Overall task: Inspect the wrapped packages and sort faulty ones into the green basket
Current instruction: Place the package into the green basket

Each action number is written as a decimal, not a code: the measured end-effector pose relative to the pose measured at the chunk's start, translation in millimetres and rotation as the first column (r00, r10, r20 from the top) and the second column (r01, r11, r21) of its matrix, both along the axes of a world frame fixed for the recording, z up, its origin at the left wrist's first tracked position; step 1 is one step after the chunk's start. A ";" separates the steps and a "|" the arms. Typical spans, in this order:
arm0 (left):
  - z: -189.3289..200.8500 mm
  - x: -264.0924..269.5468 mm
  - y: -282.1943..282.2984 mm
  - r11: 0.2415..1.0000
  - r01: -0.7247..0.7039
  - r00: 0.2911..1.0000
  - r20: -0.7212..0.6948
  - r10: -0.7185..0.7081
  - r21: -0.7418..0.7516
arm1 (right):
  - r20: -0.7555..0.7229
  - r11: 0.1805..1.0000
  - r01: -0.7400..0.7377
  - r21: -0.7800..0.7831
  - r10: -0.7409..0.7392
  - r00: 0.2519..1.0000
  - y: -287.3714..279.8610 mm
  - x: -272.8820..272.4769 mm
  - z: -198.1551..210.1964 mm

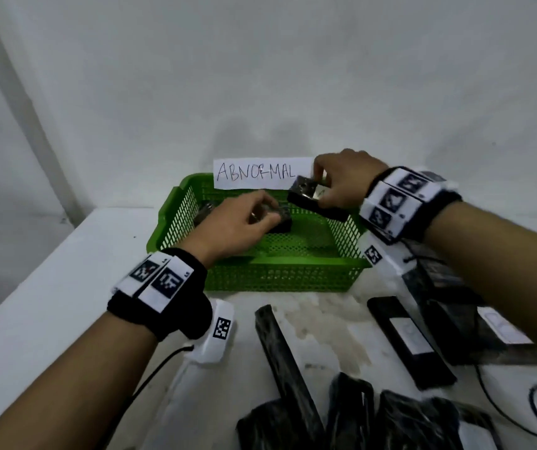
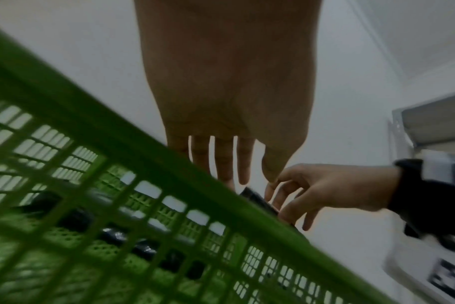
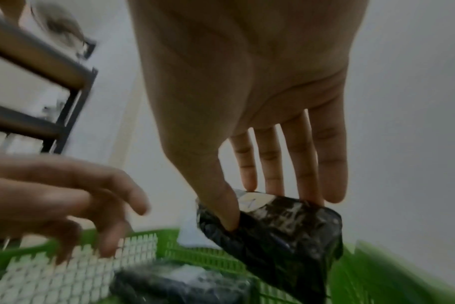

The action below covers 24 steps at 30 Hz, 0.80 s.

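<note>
The green basket stands at the table's middle, up against the wall. My right hand pinches a long black wrapped package between thumb and fingers, tilted, above the basket's back right corner. The right wrist view shows this package with a pale label patch, the thumb of my right hand on its near side. My left hand hovers over the basket's inside with fingers relaxed and holding nothing; it hangs just above a black package lying in the basket. Another dark package lies at the basket's back left.
A paper sign reading ABNORMAL is fixed above the basket's rear rim. Several black wrapped packages lie on the table in front of the basket, more at the right. Black cables trail at the right. The table edge runs along the left.
</note>
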<state>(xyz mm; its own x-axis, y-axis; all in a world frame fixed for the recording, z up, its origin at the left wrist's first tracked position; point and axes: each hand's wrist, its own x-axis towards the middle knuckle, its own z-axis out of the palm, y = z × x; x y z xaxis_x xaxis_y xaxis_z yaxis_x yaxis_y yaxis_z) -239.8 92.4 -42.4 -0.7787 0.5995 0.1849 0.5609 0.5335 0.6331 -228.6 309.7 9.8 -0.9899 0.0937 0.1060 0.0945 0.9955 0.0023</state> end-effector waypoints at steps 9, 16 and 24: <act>-20.2 -20.1 -0.7 0.983 0.027 0.997 0.074 -0.014 -0.181 | 0.298 0.944 -0.120 0.308 0.024 0.954 2.9 -104.9 -34.3; -18.4 -23.0 4.5 0.967 0.045 0.990 0.143 -0.009 -0.250 | 0.449 0.936 -0.146 0.321 -0.015 0.893 9.6 -130.9 -35.9; -16.5 -23.0 4.5 0.940 0.062 0.971 0.239 0.021 -0.336 | 0.401 0.902 -0.210 0.377 0.046 0.915 3.8 -122.9 -38.7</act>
<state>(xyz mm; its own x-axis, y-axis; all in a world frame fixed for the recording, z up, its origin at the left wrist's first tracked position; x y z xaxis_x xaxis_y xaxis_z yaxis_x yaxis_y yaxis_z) -262.8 96.9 -58.9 -0.7616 0.6100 -0.2188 0.4314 0.7291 0.5313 -351.5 313.4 -28.9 -0.9619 -0.0064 -0.2732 -0.1237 0.9015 0.4148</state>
